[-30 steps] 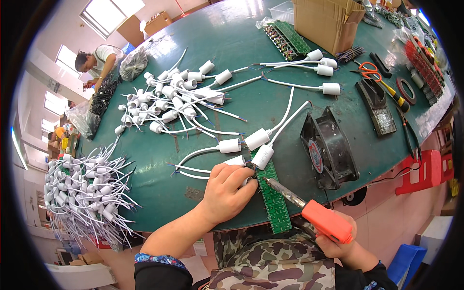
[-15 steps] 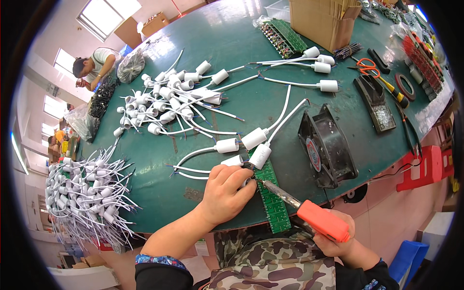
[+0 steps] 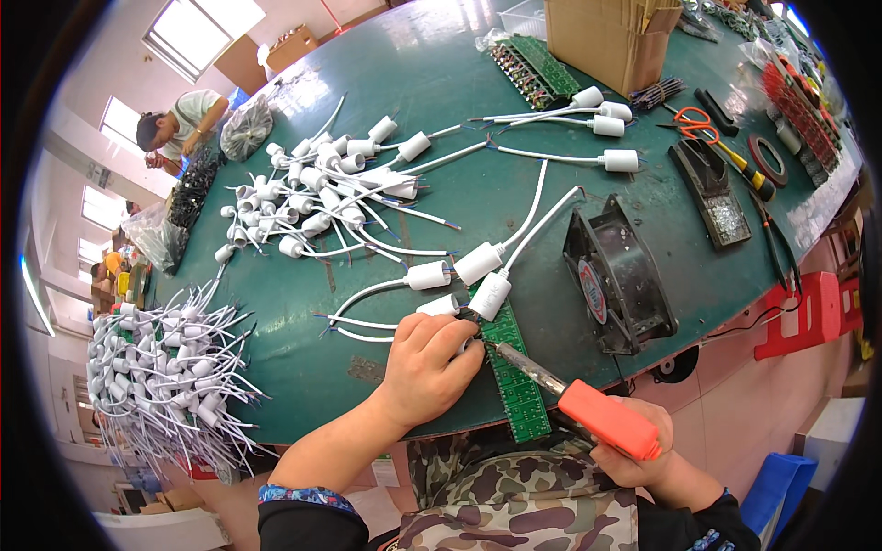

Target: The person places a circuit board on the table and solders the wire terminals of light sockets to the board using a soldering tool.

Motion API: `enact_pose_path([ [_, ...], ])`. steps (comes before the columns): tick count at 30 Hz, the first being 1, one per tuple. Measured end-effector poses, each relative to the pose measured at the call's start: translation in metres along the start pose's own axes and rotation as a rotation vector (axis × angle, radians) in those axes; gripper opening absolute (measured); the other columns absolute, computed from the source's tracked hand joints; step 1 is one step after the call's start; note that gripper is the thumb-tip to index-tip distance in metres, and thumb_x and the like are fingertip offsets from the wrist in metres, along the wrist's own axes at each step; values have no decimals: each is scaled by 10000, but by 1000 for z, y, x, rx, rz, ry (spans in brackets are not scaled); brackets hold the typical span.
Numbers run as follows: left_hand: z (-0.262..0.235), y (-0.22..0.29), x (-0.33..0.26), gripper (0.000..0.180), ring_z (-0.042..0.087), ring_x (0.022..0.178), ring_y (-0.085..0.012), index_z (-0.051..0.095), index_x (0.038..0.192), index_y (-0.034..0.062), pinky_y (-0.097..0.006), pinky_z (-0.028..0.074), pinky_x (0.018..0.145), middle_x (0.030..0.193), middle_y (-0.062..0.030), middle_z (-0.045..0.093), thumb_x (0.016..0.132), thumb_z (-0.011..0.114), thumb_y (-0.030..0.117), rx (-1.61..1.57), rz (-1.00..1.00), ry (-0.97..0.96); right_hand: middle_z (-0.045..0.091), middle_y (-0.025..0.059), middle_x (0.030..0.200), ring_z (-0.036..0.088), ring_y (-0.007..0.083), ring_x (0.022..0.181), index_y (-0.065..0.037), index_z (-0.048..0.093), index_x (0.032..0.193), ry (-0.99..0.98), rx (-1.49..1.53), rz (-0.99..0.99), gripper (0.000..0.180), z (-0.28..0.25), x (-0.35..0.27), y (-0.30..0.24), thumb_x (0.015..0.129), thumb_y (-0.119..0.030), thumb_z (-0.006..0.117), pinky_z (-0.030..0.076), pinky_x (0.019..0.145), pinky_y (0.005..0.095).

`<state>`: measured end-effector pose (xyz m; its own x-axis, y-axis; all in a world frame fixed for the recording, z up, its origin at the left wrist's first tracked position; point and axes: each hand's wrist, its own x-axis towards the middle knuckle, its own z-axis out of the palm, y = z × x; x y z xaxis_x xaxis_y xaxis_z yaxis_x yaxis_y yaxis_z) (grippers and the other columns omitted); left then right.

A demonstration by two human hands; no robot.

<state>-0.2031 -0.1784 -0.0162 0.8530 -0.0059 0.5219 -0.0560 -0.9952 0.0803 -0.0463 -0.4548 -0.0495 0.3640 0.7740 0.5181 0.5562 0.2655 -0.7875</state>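
My right hand (image 3: 634,450) grips a soldering iron (image 3: 606,418) by its red handle. The iron's tip meets the near side of my left fingers, over a long green circuit board (image 3: 519,395) that reaches the table's front edge. My left hand (image 3: 430,363) is closed in a pinch at the board's left side, around a white plastic cap (image 3: 469,347) mostly hidden by the fingers. Beyond it, white cylindrical caps with cables (image 3: 489,296) lie over the board's far end. More such caps (image 3: 428,275) lie just left of them, with blue wires running toward the board.
A loose heap of white corded caps (image 3: 312,188) lies left of centre, and a dense bundle (image 3: 175,367) hangs at the left edge. A black fan (image 3: 620,275) stands right of the board. Behind it are an iron stand (image 3: 712,197), orange-handled scissors (image 3: 695,126) and a cardboard box (image 3: 611,46).
The whole view has shifted slightly, moving things a little left. Both hands and the soldering iron keep their places relative to the board.
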Motion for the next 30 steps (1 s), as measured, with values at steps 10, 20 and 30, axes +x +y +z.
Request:
enact_pose_path([
  [10,0,1,1,281,641,911,-238,672,914,81,-399,456,800,1045,-48,663,649,752,32,0,-9,12,733,170,975,732,294,732,61,585,1228,-80,-8,28,601,-13,-6,-1,755,-180,867,589,660,359],
  [20,-1,1,1,284,642,918,-239,674,919,84,-407,457,811,1043,-49,662,653,756,31,1,-12,13,717,192,1043,743,313,821,57,551,1235,-36,-39,15,626,-15,-18,3,803,-269,866,602,720,375],
  [30,-11,1,-10,408,628,1019,-291,672,1053,81,-468,467,943,1143,-91,635,663,785,47,40,-29,43,713,187,1029,745,313,822,66,546,1249,-34,-25,17,618,-23,-18,3,814,-254,847,607,714,372],
])
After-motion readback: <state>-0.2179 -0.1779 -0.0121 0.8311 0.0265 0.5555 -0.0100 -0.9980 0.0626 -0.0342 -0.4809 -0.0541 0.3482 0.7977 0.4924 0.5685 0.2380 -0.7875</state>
